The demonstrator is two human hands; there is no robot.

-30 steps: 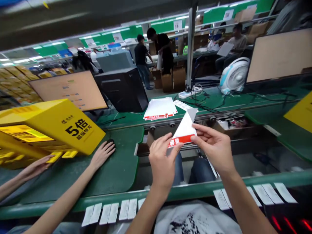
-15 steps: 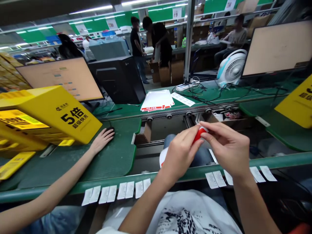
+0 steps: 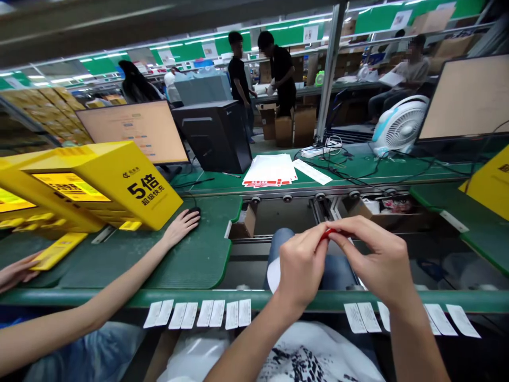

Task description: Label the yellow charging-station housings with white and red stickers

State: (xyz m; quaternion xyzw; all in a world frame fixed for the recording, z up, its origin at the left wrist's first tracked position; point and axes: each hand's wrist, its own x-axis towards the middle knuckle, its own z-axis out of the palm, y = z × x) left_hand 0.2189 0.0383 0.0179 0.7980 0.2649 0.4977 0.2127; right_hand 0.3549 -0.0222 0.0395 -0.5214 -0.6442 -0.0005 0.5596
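Looks like a factory packing line: green conveyor belt (image 3: 191,260), stacked yellow boxes (image 3: 99,183), monitors (image 3: 137,130), cardboard cartons (image 3: 294,124), workers standing behind.

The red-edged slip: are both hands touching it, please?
Touching: the head view shows the left hand and right hand pinching the red-edged slip between their fingertips.

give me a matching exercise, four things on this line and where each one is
Things
1. yellow box
2. fan
3. stack of white sheets
4. red-edged sheet

Places
a. pinched between the left hand and the right hand
b. far right, beside a monitor
c. at the left, beside a co-worker's hand resting on a mouse
d. flat on the far green belt, in the middle

Pairs: 1-c, 2-b, 3-d, 4-a
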